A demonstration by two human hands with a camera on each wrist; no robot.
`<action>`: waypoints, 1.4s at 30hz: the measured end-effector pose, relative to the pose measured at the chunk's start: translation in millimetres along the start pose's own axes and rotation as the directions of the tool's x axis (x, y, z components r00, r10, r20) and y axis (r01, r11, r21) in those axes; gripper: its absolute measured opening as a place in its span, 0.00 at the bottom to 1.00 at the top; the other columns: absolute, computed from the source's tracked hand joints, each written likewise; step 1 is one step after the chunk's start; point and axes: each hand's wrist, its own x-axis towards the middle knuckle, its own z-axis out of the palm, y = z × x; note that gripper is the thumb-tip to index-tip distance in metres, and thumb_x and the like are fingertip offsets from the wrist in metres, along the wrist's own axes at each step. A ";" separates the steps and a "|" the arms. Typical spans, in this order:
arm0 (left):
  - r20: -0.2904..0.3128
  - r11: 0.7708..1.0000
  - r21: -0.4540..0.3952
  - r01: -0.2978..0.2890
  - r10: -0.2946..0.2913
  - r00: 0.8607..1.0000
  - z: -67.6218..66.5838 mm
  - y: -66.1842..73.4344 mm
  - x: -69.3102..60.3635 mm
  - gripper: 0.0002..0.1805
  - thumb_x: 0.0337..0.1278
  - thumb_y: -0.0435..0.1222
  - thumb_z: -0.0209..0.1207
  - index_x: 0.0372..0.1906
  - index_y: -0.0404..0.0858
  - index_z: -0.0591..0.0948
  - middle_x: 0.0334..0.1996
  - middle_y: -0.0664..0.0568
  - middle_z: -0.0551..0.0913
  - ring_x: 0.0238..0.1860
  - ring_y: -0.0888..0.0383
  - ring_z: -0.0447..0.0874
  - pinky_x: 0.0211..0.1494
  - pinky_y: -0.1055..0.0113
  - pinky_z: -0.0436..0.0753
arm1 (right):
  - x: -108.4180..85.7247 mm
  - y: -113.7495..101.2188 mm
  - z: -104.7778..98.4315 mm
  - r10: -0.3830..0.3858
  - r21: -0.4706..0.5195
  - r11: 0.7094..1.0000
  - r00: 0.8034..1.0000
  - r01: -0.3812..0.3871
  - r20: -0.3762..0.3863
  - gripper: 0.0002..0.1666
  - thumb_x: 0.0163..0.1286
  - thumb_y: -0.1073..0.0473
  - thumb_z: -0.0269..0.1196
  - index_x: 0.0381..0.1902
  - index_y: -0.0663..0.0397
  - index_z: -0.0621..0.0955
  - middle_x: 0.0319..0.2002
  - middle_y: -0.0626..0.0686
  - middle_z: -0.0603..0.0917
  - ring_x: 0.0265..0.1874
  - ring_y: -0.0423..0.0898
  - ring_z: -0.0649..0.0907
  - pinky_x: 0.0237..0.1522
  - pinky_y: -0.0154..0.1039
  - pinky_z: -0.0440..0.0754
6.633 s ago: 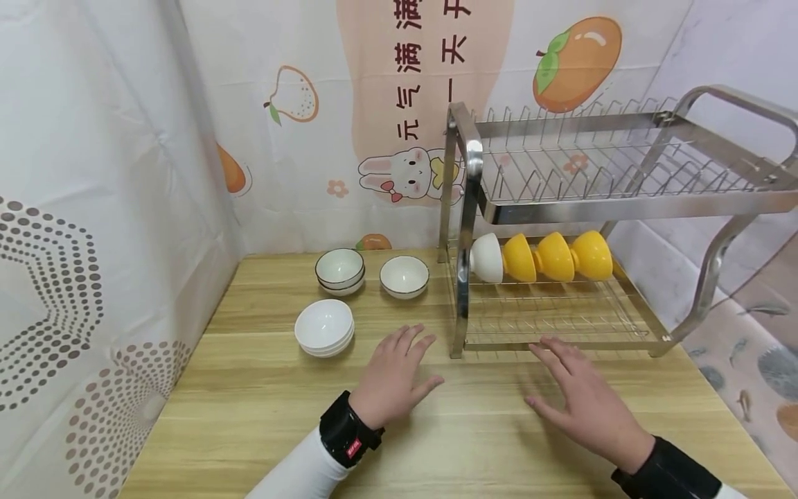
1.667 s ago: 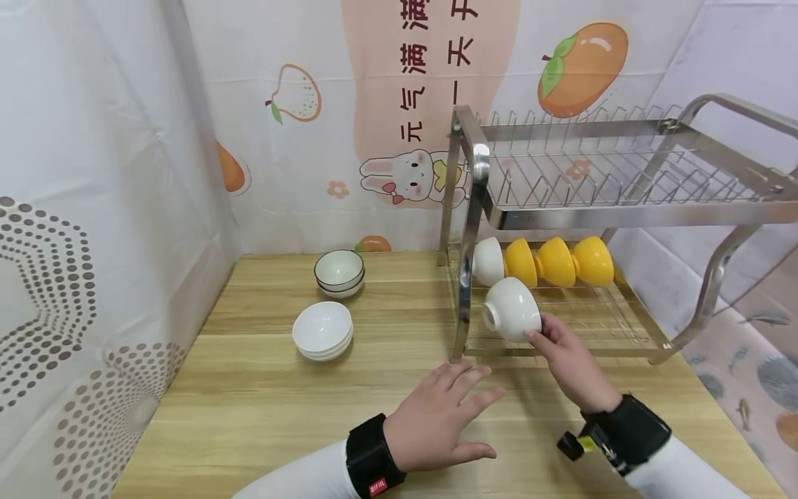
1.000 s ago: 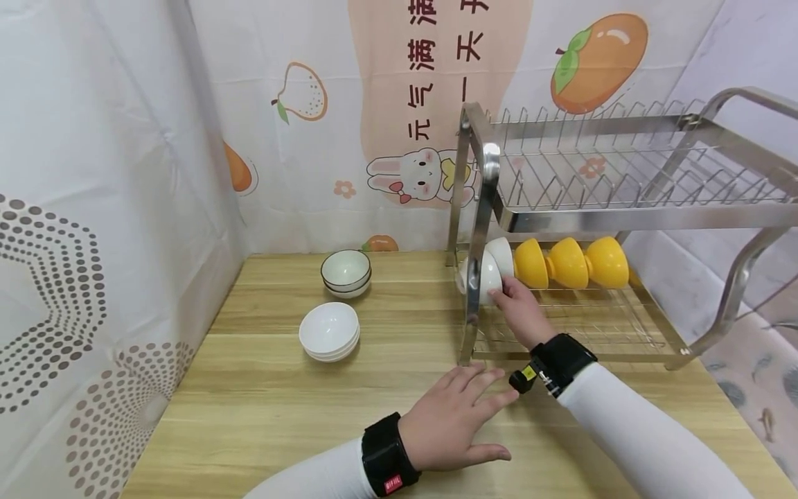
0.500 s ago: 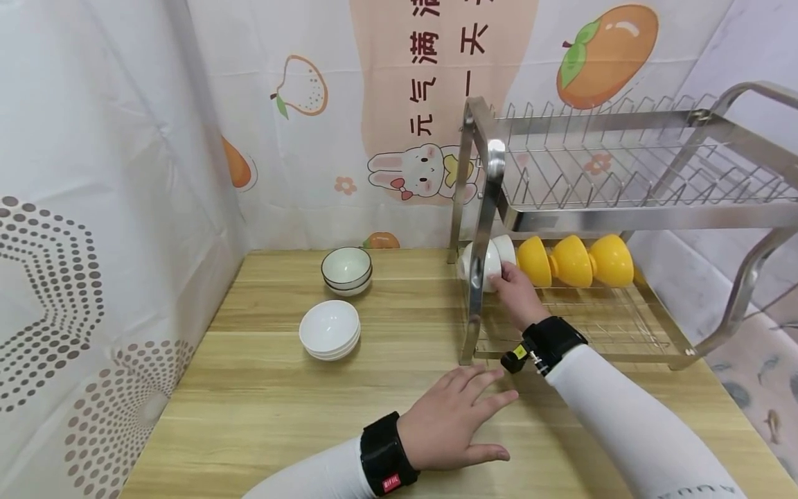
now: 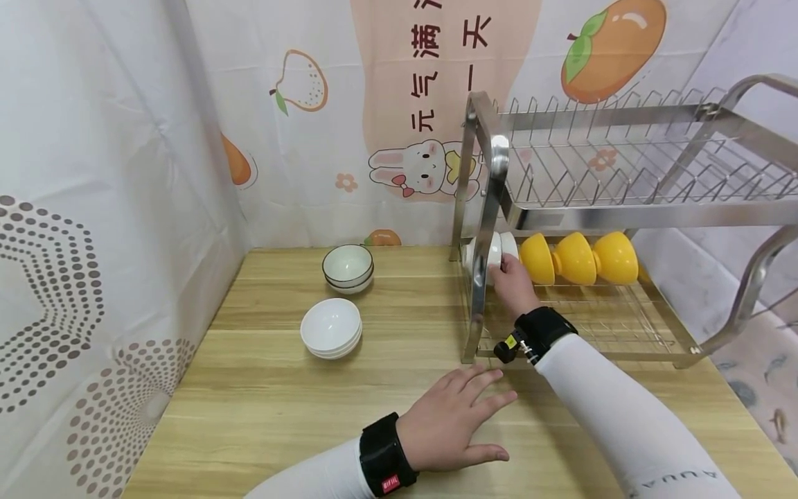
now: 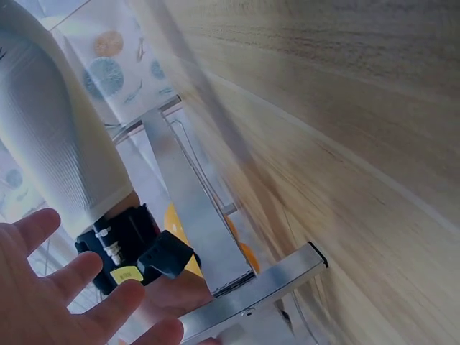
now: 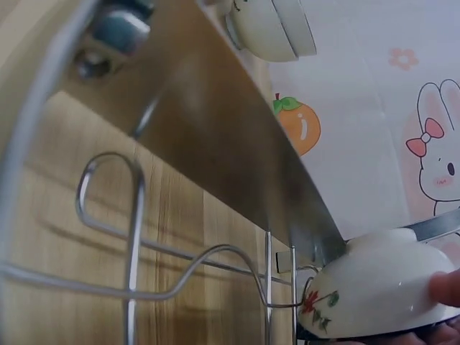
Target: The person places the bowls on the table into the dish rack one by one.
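Note:
My right hand [image 5: 515,285] reaches into the lower tier of the metal dish rack [image 5: 623,218] and grips a white bowl [image 5: 494,258] by its edge. In the right wrist view this bowl [image 7: 384,284] shows a dark rim and a red flower, with the thumb on its outside. The bowl lies tipped on its side at the tier's left end, partly hidden by the rack's post. Beside it is another white bowl [image 5: 510,245], then several yellow bowls [image 5: 575,259] in a row. My left hand [image 5: 450,421], fingers spread, is low over the table in front of the rack, holding nothing.
Two stacks are on the wooden table [image 5: 262,402] left of the rack: dark-rimmed bowls [image 5: 348,267] at the back and plain white bowls [image 5: 331,328] nearer. The rack's front left post [image 5: 479,291] stands close to my right hand. A printed curtain [image 5: 299,152] hangs behind.
The single dark-rimmed bowl has left the table; my right hand carried it into the rack's lower tier, leftward and back beside the other white bowl. My left hand moved right, then stayed still.

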 end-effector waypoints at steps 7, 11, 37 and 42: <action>-0.004 1.000 -0.011 0.004 -0.004 1.000 1.0 2.3 -1.7 0.41 0.65 0.70 0.39 0.76 0.55 0.60 0.76 0.53 0.57 0.76 0.53 0.52 0.75 0.59 0.58 | -2.1 -8.0 -2.1 -0.008 -0.169 0.986 1.000 0.005 -0.016 0.22 0.79 0.58 0.46 0.63 0.68 0.69 0.40 0.62 0.74 0.33 0.53 0.71 0.34 0.42 0.70; 0.001 1.000 -0.015 0.003 -0.003 1.000 0.8 3.2 -2.8 0.40 0.65 0.70 0.39 0.76 0.55 0.59 0.75 0.53 0.58 0.75 0.53 0.53 0.75 0.59 0.59 | -8.0 -13.0 -3.6 0.037 -0.132 0.991 0.999 -0.031 0.040 0.28 0.79 0.60 0.44 0.71 0.68 0.61 0.54 0.65 0.73 0.42 0.55 0.72 0.42 0.45 0.72; -0.014 1.000 -0.020 0.016 -0.017 1.000 0.4 2.8 -9.6 0.42 0.64 0.70 0.39 0.76 0.54 0.60 0.75 0.52 0.57 0.74 0.52 0.55 0.75 0.59 0.58 | -35.0 -18.4 2.2 0.017 0.029 0.999 0.987 -0.022 0.158 0.39 0.80 0.57 0.42 0.77 0.65 0.38 0.77 0.68 0.36 0.76 0.61 0.47 0.74 0.55 0.55; -0.027 1.000 -0.026 0.016 -0.017 1.000 -0.1 2.7 -10.5 0.41 0.64 0.70 0.40 0.76 0.53 0.60 0.75 0.51 0.58 0.74 0.52 0.55 0.75 0.59 0.59 | -36.7 -17.8 1.5 0.033 -0.005 0.999 0.989 -0.033 0.145 0.40 0.80 0.57 0.44 0.77 0.67 0.39 0.76 0.69 0.39 0.75 0.63 0.51 0.72 0.56 0.59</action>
